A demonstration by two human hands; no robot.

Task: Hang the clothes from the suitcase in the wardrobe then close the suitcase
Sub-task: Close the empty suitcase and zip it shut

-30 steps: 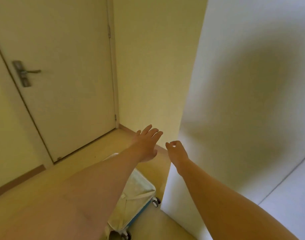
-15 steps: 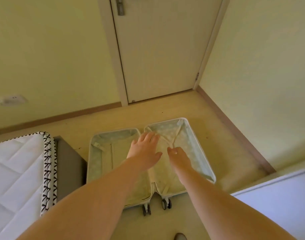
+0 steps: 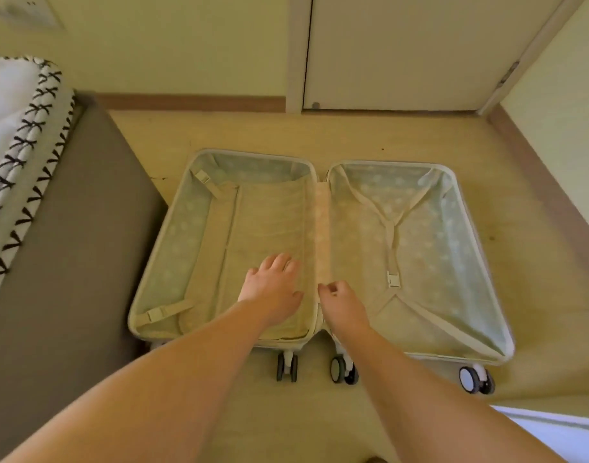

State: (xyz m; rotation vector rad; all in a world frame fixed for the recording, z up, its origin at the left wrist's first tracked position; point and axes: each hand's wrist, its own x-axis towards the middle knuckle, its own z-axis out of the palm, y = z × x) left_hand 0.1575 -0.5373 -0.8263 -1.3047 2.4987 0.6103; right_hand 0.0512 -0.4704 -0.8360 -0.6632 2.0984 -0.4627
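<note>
A light suitcase (image 3: 480,262) lies open flat on the floor, both halves showing a pale dotted lining and cross straps with buckles. No clothes show inside it. My left hand (image 3: 273,289) reaches over the left half with fingers spread and relaxed, holding nothing. My right hand (image 3: 343,302) hovers over the hinge strip in the middle with its fingers loosely curled, also holding nothing. Whether either hand touches the lining I cannot tell.
A bed with a grey base (image 3: 69,245) and a white quilt with black trim (image 3: 16,135) stands close on the left. A shut door (image 3: 403,51) is behind the suitcase. A white panel edge (image 3: 553,432) shows at the lower right. Suitcase wheels (image 3: 341,369) point toward me.
My view swung from the white panel and door down to the open suitcase. Both hands moved down and nearer to the suitcase's middle.
</note>
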